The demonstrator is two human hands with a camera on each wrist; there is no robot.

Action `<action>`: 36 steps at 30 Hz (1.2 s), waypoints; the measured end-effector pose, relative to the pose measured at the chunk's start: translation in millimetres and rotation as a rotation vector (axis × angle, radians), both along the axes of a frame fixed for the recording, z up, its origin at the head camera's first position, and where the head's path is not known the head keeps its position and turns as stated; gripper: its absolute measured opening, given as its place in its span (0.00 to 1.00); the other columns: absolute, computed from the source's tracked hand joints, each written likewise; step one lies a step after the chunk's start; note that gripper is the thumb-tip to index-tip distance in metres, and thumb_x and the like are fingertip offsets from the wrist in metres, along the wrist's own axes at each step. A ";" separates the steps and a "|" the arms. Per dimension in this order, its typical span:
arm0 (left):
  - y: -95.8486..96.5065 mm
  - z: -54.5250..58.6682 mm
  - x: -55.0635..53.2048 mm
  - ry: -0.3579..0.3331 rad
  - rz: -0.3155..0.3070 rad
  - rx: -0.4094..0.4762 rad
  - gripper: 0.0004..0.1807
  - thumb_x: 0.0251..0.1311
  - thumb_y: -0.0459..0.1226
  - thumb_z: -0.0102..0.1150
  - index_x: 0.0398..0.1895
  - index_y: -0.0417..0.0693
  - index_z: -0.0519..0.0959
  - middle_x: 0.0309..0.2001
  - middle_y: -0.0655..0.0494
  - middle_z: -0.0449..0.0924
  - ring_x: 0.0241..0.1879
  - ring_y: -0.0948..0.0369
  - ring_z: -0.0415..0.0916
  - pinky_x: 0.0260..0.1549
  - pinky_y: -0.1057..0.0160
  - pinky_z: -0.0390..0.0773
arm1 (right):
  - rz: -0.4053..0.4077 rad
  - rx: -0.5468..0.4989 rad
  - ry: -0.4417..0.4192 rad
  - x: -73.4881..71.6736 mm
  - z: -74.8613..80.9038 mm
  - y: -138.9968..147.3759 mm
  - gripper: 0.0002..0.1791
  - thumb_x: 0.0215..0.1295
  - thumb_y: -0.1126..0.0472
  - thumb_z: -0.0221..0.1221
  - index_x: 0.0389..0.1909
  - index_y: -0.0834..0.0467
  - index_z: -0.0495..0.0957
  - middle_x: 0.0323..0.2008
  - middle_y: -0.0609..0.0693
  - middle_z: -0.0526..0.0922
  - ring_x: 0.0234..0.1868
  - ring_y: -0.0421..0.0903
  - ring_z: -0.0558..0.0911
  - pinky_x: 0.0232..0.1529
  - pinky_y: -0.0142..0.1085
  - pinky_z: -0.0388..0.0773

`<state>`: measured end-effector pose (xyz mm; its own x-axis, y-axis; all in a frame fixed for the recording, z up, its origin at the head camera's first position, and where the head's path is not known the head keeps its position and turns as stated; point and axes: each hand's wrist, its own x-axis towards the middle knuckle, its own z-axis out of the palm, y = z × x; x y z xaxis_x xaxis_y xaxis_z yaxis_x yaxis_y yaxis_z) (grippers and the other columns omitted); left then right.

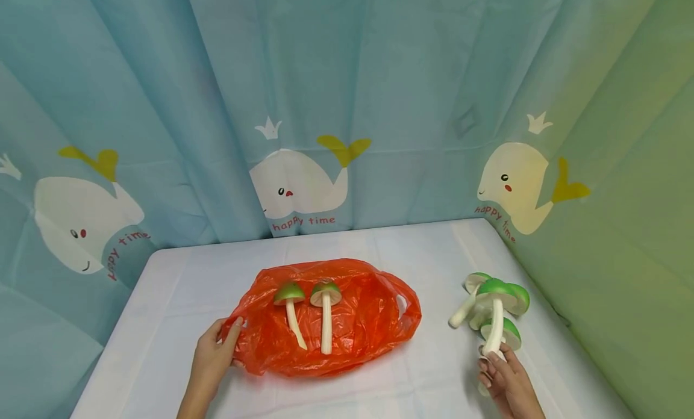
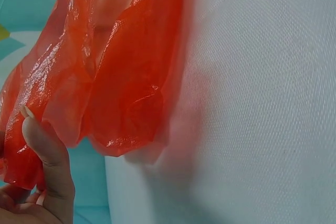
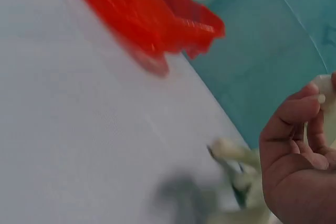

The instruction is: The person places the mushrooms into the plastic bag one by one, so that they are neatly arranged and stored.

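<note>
A red plastic bag lies spread on the table with its mouth open. Two toy mushrooms with green caps and white stems, a left one and a right one, lie side by side in it. My left hand pinches the bag's left edge between thumb and fingers, as the left wrist view also shows. At the right, my right hand grips a green-capped mushroom by the lower stem. That mushroom is in front of a pile of similar mushrooms, partly hiding them.
The white table carries the bag at its middle and the mushroom pile at its right side. A blue curtain with printed whales hangs behind the table, and a greenish curtain side runs along the right edge.
</note>
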<state>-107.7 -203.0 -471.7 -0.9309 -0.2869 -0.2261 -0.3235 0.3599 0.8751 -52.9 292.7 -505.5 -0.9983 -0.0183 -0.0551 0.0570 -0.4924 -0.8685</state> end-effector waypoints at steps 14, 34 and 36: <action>-4.3 -5.3 2.9 -0.037 0.018 -0.036 0.35 0.63 0.58 0.49 0.57 0.36 0.67 0.43 0.41 0.72 0.23 0.59 0.73 0.20 0.66 0.79 | 0.448 0.065 0.100 -16.4 17.9 -49.1 0.16 0.73 0.72 0.39 0.54 0.54 0.66 0.40 0.46 0.76 0.38 0.39 0.74 0.35 0.29 0.71; -2.8 -0.3 2.1 -0.023 0.018 -0.011 0.32 0.65 0.55 0.49 0.57 0.35 0.67 0.42 0.41 0.72 0.23 0.59 0.73 0.21 0.66 0.79 | 0.527 0.316 -0.110 -37.8 34.0 -107.3 0.17 0.68 0.63 0.54 0.52 0.69 0.65 0.34 0.53 0.75 0.30 0.40 0.74 0.25 0.27 0.69; -3.3 -0.4 2.5 -0.027 0.018 -0.013 0.34 0.65 0.57 0.48 0.57 0.35 0.67 0.43 0.40 0.72 0.23 0.59 0.73 0.21 0.66 0.79 | 0.509 0.311 -0.143 -40.4 34.8 -113.7 0.20 0.67 0.61 0.56 0.52 0.70 0.64 0.34 0.53 0.75 0.30 0.40 0.74 0.24 0.26 0.69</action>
